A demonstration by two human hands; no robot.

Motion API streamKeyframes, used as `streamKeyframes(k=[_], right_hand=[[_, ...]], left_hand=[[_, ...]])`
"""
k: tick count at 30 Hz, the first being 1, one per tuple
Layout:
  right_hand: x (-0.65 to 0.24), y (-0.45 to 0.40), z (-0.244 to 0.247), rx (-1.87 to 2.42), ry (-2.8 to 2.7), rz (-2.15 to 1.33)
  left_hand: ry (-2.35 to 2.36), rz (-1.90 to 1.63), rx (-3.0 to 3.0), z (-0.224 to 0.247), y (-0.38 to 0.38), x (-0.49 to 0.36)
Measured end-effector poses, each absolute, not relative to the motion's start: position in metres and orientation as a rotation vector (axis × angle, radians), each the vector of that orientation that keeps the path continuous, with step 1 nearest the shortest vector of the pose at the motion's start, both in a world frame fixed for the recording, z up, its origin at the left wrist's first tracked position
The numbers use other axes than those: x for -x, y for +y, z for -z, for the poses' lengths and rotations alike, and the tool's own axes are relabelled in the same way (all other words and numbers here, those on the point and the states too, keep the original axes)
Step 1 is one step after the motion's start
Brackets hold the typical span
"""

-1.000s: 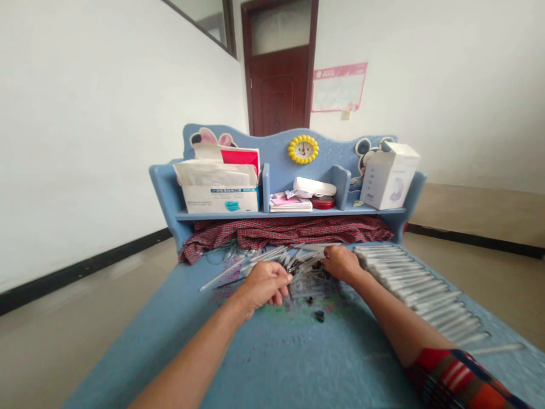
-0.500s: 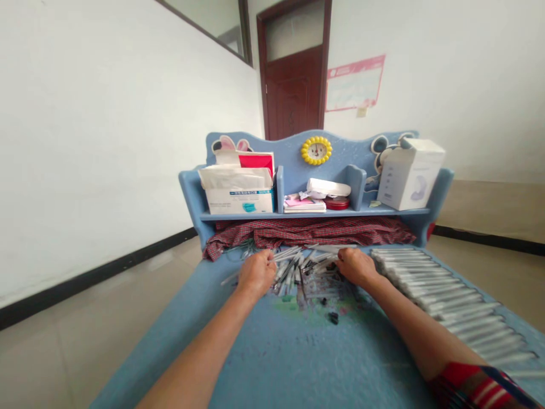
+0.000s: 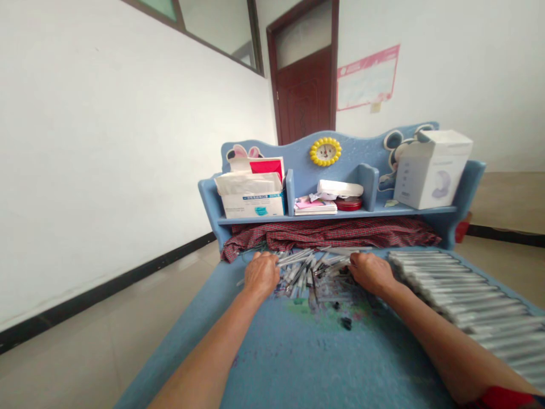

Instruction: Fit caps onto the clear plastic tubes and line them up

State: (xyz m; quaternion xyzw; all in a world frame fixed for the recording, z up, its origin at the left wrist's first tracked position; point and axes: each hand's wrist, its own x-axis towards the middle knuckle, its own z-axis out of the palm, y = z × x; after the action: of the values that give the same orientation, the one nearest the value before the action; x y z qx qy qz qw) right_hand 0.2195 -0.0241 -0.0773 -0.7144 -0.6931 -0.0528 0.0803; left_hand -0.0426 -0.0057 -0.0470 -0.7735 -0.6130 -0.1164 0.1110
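Note:
On the blue desk (image 3: 276, 352) lies a loose pile of thin pale pens (image 3: 300, 272), mixed with clear and dark pieces. My left hand (image 3: 260, 274) is closed at the pile's left edge. Pale sticks run rightward from beside its fingertips; whether they are gripped is unclear. My right hand (image 3: 370, 272) is closed at the right edge of the pile, thumb and fingers together, and its fingertips hide what they pinch. Small black caps (image 3: 346, 323) lie in front of the pile. Beside my right forearm, many pens (image 3: 460, 284) lie side by side in a long row.
A blue shelf (image 3: 383, 215) spans the desk's back, bearing an opened mask box (image 3: 253, 196), papers (image 3: 315, 207), a red round tin (image 3: 349, 204) and a white carton (image 3: 432, 170). Checked cloth (image 3: 323, 233) is bunched beneath it. A yellow flower clock (image 3: 325, 151) is on the backboard.
The view has shifted, so the desk and shelf appear farther right. Both hands stay closed at either side of the pen pile, with little visible movement against it.

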Motion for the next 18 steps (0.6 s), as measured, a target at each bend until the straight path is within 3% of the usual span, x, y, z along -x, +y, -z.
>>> streamKeyframes(k=[12,18], right_hand=[[-0.215,-0.029,0.076,2.030,-2.081,0.251],[-0.216,-0.028,0.078,1.916,-1.997,0.205]], left_hand=[[-1.610,0.334,2.293,0.055,-0.004,0.033],[-1.766,0.609,2.280,0.038,-0.010,0.034]])
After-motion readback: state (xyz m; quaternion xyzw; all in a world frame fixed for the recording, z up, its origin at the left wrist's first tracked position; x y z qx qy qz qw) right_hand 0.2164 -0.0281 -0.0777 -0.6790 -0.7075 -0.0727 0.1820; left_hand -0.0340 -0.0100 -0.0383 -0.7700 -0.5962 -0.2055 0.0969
